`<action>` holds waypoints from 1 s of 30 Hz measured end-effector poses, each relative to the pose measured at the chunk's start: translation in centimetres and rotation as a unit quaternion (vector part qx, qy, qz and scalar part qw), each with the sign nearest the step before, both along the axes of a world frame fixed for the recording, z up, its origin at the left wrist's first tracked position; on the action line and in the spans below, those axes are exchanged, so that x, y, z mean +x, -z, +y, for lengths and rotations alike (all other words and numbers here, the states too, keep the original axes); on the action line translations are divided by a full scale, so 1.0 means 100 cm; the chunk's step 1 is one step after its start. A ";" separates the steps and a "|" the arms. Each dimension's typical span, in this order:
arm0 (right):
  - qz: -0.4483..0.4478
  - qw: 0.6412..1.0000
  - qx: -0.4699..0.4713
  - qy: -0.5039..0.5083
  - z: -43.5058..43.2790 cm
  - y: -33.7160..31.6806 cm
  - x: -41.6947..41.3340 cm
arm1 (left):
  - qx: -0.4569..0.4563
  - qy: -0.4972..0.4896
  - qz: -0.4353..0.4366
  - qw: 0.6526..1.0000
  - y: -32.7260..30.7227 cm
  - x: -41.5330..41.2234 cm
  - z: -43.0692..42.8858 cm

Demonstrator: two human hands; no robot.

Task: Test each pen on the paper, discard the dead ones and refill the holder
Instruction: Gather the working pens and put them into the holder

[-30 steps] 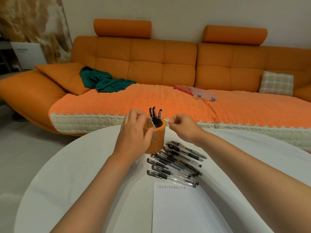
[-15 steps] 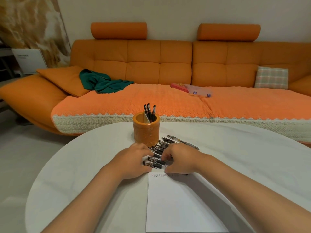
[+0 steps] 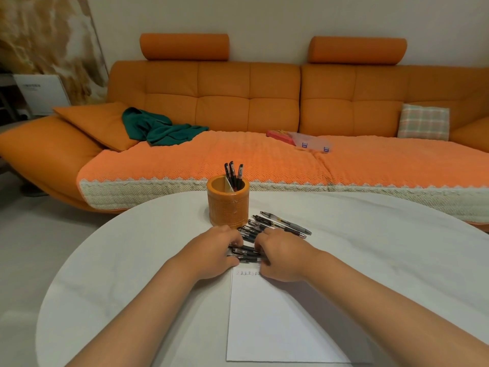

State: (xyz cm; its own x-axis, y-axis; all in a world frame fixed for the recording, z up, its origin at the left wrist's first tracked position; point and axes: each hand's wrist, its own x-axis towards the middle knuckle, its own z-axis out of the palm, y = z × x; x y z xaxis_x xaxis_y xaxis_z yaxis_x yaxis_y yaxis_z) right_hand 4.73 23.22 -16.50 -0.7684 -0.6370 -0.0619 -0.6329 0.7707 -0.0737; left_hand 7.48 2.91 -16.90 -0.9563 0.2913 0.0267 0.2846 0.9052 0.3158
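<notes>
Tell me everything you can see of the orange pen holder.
The pen holder is an upright orange cylinder with a textured, woven-looking wall and a thick smooth rim. It stands on the white table, just beyond the loose pens. Three dark pens lean inside beside a pale divider.

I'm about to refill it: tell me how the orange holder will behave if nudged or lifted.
The holder looks broad for its height, so it probably slides rather than tips on the smooth table. With only three pens inside, it is likely light. Its textured wall should grip well.
</notes>
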 end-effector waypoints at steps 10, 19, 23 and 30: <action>0.082 0.994 0.060 -0.030 -0.005 0.002 0.000 | 0.051 -0.005 -0.001 0.999 0.001 0.001 0.001; 0.131 0.986 0.069 -0.076 -0.001 0.008 0.003 | -0.007 -0.005 0.010 1.000 0.003 0.001 0.003; 0.101 0.993 0.032 -0.060 0.002 0.008 0.003 | -0.026 -0.003 0.002 1.000 -0.001 0.001 0.000; 0.075 0.997 0.033 -0.015 -0.004 0.005 0.003 | -0.028 0.003 -0.007 1.000 -0.003 0.001 -0.002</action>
State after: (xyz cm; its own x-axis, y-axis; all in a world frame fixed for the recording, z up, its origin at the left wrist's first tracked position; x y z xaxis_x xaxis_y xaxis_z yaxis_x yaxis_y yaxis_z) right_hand 5.01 22.81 -16.98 -0.7532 -0.6577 0.0104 -0.6554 0.7517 0.0733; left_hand 7.59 2.74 -16.58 -0.9548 0.2973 -0.0027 0.2856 0.9198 0.2689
